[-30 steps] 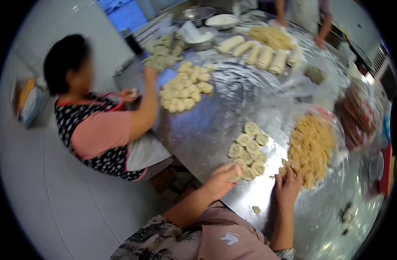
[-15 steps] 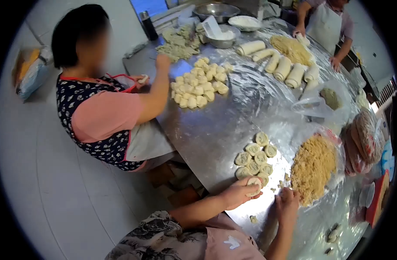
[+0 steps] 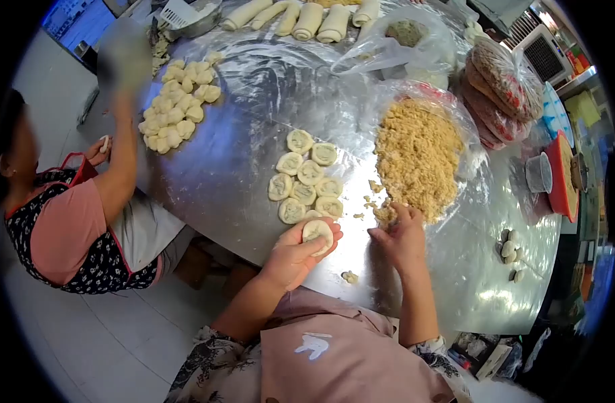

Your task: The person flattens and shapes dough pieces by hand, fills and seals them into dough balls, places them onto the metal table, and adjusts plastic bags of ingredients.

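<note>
My left hand point(image 3: 291, 258) is closed around a flattened round of dough point(image 3: 317, 236), with the thumb across its lower part. My right hand point(image 3: 403, 238) is at the near edge of a heap of crumbly yellow-brown filling point(image 3: 418, 151), its fingers curled on some crumbs and the thumb apart from the fingertips. Just beyond my left hand lie several dough rounds point(image 3: 310, 172) with greenish-grey middles, grouped on the metal table point(image 3: 254, 195). A small lump of filling point(image 3: 349, 277) sits between my forearms.
At the left, a co-worker point(image 3: 65, 221) works beside many dough pieces point(image 3: 173, 111). Dough rolls point(image 3: 308, 21) lie at the back. Toward the right are a clear plastic bag point(image 3: 425, 50), bagged brown rounds point(image 3: 499, 91), a plastic cup point(image 3: 539, 173) and a red container point(image 3: 561, 171).
My view has swung to the right, so the co-worker now appears farther left. My left hand still holds the dough round; my right hand has reached to the filling's near edge.
</note>
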Motion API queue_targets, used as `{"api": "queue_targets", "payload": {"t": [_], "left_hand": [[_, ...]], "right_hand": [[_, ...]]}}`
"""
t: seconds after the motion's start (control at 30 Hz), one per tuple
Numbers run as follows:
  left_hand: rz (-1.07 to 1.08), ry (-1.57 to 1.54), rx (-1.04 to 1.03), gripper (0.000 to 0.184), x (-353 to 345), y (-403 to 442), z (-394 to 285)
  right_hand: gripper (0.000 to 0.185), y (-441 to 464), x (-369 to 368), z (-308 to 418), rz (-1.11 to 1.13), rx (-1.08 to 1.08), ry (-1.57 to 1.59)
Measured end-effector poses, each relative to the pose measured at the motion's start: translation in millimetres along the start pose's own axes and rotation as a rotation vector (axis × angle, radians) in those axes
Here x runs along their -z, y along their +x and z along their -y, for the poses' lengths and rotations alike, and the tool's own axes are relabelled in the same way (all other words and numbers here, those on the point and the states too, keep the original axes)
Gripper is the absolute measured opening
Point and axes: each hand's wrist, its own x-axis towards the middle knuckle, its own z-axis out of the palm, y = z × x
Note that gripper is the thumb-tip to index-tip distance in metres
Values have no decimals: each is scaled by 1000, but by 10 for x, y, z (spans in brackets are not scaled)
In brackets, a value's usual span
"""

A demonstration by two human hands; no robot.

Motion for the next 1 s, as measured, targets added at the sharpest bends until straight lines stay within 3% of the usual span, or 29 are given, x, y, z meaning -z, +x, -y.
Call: {"api": "queue_targets", "payload": {"t": [0.03, 0.2, 0.27, 0.5, 0.57, 0.63, 0.73, 0.87, 1.0], "left_hand": [[9, 23, 9, 36, -33, 3, -4], [33, 28, 41, 39, -84, 10, -11], [40, -18, 15, 36, -49, 44, 85], [92, -19, 76, 33, -72, 316, 496], [70, -52, 126, 30, -134, 381, 546], [71, -137, 108, 24, -187, 473, 636], [178, -268, 100, 29, -311, 493, 585], [262, -301, 19, 30, -247, 645, 763], [101, -118, 27, 32, -366, 547, 654]], "right_hand": [[59, 11, -76, -52, -15, 48, 5], [17, 41, -283, -38, -215, 200, -27], [11, 56, -311, -119, -208, 227, -113], [9, 132, -270, -259, -256, 381, -34], [12, 103, -265, -290, -180, 258, 287], [14, -15, -91, -65, -82, 207, 340], [14, -189, 32, 194, 24, 178, 494], [15, -264, -65, 216, -95, 370, 241], [19, -282, -76, 273, -88, 367, 189]]}}
